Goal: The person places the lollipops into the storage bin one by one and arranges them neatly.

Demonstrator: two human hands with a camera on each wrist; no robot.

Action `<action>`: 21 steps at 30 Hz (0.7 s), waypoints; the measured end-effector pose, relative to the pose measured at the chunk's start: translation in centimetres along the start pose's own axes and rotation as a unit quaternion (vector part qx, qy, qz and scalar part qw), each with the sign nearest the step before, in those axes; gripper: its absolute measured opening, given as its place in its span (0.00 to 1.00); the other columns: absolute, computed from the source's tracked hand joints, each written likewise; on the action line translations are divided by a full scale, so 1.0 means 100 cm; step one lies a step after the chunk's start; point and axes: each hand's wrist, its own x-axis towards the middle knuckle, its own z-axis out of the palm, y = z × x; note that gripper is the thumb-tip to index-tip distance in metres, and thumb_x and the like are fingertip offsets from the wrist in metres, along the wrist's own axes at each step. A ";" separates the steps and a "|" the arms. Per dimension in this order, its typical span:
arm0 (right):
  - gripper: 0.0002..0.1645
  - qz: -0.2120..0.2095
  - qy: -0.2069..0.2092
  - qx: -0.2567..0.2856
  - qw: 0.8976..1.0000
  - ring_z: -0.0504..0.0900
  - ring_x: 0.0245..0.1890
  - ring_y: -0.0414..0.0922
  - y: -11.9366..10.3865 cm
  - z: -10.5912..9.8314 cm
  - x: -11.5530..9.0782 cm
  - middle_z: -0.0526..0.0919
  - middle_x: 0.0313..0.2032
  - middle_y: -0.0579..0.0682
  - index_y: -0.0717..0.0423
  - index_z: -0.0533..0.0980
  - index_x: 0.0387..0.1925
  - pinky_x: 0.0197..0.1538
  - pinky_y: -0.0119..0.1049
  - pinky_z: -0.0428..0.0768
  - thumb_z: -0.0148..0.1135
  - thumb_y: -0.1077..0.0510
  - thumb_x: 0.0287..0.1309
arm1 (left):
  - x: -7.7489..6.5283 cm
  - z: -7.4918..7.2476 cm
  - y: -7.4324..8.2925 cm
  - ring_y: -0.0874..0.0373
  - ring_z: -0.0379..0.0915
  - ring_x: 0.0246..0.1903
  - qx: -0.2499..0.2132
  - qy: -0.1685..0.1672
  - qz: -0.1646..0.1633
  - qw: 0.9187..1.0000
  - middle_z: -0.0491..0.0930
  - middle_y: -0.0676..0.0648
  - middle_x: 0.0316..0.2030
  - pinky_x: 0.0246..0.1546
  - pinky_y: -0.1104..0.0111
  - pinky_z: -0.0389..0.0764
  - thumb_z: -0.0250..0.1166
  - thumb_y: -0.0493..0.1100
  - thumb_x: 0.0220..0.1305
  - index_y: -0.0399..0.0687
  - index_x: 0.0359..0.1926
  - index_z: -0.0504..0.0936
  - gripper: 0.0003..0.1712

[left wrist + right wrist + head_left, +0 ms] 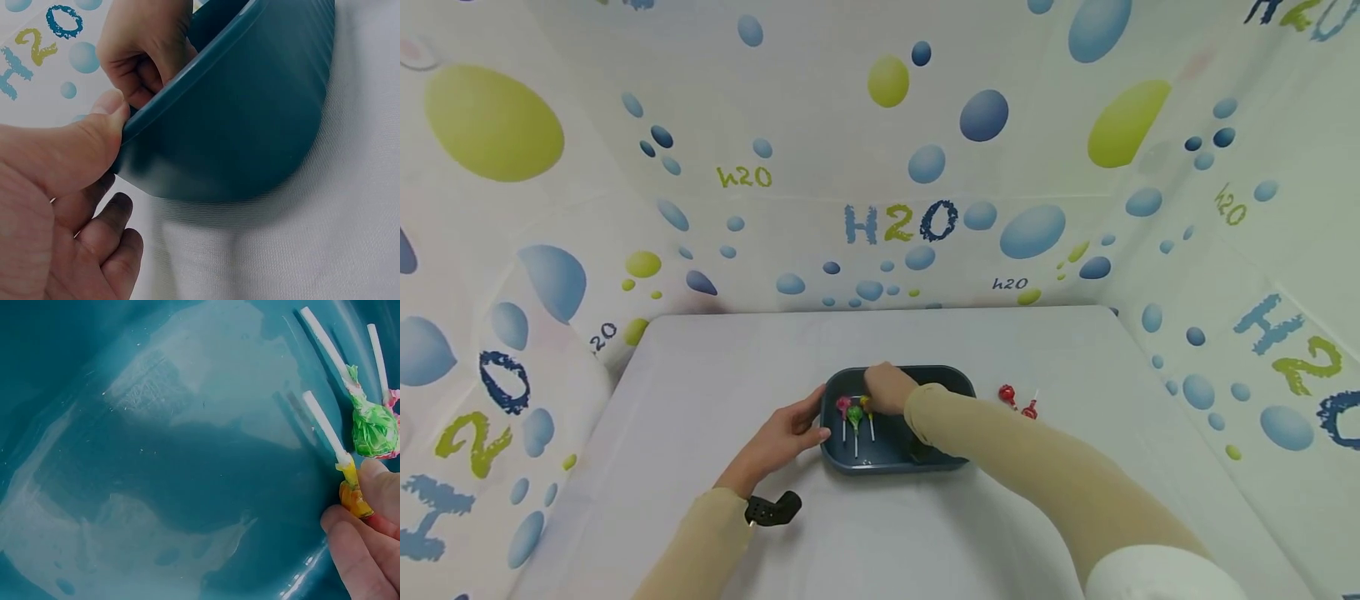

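Head view: right hand (pixel 891 390) pinching yellow-wrapped, white-stick lollipop (pixel 351 487) inside rounded teal plastic tray (pixel 895 469); left hand (pixel 784 437) gripping its side

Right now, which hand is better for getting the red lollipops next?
Probably the right hand, once it lets go of the yellow lollipop. It is nearer the red lollipops, which lie right of the tray; the left hand has its grip on the tray's left end.

Spreads out wide as a table (pixel 760 358), white-clothed and rounded at the far corners. Carries a dark blue-green tray (pixel 895 469) near the middle and, apart from it on the right, two red lollipops (pixel 1007 392) lying close together.
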 end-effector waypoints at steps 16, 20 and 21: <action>0.14 -0.009 0.024 0.037 0.999 0.83 0.31 0.41 0.010 -0.014 -0.018 0.89 0.35 0.52 0.60 0.85 0.41 0.41 0.35 0.88 0.73 0.53 0.61 | 0.002 0.005 0.003 0.38 0.52 0.78 -0.026 -0.001 -0.007 1.000 0.53 0.36 0.79 0.75 0.50 0.63 0.64 0.37 0.72 0.44 0.81 0.52 0.44; 0.17 -0.020 0.058 0.108 0.992 0.86 0.42 0.46 0.022 -0.047 -0.040 0.89 0.43 0.54 0.61 0.84 0.49 0.52 0.41 0.87 0.71 0.54 0.63 | 0.001 0.003 0.003 0.38 0.52 0.77 -0.012 0.002 -0.004 1.000 0.53 0.36 0.79 0.74 0.51 0.64 0.64 0.38 0.72 0.43 0.81 0.51 0.44; 0.18 -0.023 0.071 0.129 0.989 0.87 0.45 0.47 0.027 -0.057 -0.047 0.89 0.45 0.55 0.61 0.84 0.50 0.54 0.42 0.87 0.70 0.54 0.64 | 0.000 0.002 0.002 0.39 0.52 0.77 -0.006 0.005 -0.005 1.000 0.53 0.36 0.79 0.74 0.51 0.64 0.64 0.39 0.72 0.43 0.81 0.51 0.44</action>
